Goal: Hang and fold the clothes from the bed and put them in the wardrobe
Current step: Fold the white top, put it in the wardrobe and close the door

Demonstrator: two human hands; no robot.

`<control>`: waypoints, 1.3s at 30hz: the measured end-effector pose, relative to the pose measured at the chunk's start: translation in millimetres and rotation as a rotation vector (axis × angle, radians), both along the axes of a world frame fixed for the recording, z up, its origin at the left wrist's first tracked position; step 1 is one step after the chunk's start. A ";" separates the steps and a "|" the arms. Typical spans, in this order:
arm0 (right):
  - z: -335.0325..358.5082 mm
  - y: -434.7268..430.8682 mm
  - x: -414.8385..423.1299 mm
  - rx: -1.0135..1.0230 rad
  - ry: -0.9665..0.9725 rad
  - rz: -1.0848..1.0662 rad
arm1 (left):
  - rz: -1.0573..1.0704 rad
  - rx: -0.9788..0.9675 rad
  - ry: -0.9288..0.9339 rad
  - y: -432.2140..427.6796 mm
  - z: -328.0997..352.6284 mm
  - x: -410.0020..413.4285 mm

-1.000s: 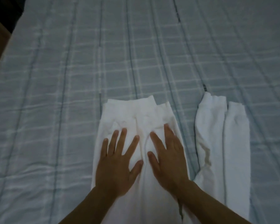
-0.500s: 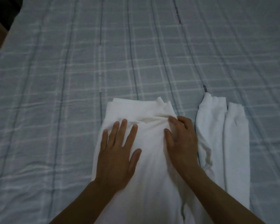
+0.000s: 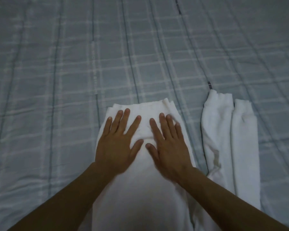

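A white garment [image 3: 137,194] lies folded on the bed, its far edge squared off in the middle of the view. My left hand [image 3: 117,144] presses flat on its left half with fingers spread. My right hand [image 3: 170,147] lies flat beside it on the right half, fingers straight, thumbs nearly touching. To the right, two white sleeves or legs [image 3: 230,144] of the same garment stretch side by side along the bed, ending in ribbed cuffs.
The bed is covered by a pale blue-grey checked sheet [image 3: 73,80] that fills the view. A small dark label [image 3: 209,85] pokes out just beyond the cuffs. A dark gap shows at the top left corner.
My right hand left the garment's right edge, where it was tucking the fabric, and moved back to lie flat near the middle. The far edge now lies flatter. My left hand slid slightly forward.
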State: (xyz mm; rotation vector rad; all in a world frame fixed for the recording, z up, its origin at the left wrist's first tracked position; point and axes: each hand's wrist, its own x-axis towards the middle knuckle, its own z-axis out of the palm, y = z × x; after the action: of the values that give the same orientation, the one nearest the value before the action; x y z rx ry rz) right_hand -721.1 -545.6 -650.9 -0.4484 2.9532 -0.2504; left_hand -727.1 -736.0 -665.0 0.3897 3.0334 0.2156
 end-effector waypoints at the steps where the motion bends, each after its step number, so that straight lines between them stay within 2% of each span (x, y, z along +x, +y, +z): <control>1: -6.1 1.6 -2.2 -0.002 0.006 0.002 | -0.005 0.007 0.007 -3.4 -4.6 -2.4; 8: -19.2 -2.7 -16.6 -0.022 0.036 0.008 | -0.034 0.010 0.007 -5.8 -8.0 -8.4; 12: -11.5 4.4 -16.7 -0.027 0.008 0.038 | -0.045 0.009 0.003 -10.5 11.2 -17.1; 15: -3.4 9.2 -13.6 -0.023 0.001 0.064 | -0.044 -0.059 0.014 -22.8 29.3 -42.5; 21: 7.7 12.5 -3.1 0.007 -0.022 0.025 | 0.005 -0.193 -0.187 -29.0 53.0 -81.2; 24: 11.2 14.8 -6.5 0.004 -0.046 0.024 | -0.010 -0.023 -0.255 -28.0 54.5 -79.4; 26: 13.9 13.3 -7.2 0.002 -0.069 0.033 | -0.012 0.080 -0.189 -28.5 56.7 -72.7; 28: 16.2 7.3 -9.4 -0.011 -0.068 0.052 | 0.027 0.092 -0.076 -36.0 64.3 -75.1; 30: 16.0 0.8 -14.8 -0.001 -0.057 0.059 | 0.089 0.058 -0.024 -47.9 70.8 -86.2; 34: 4.3 -9.7 -21.4 0.091 -0.091 0.070 | 0.220 -0.103 -0.052 -65.7 67.6 -98.7; 36: 2.6 -8.5 -19.4 0.075 -0.073 0.051 | 0.184 -0.177 0.055 -64.6 63.7 -93.2; 39: 6.3 -9.3 -9.0 0.041 -0.027 -0.006 | 0.006 -0.029 0.243 -43.0 62.9 -70.9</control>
State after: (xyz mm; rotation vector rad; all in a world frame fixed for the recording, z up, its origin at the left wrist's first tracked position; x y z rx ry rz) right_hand -730.0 -554.9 -644.6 -0.4273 2.9277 -0.1948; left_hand -798.0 -779.0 -602.1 0.4341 3.2721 0.1322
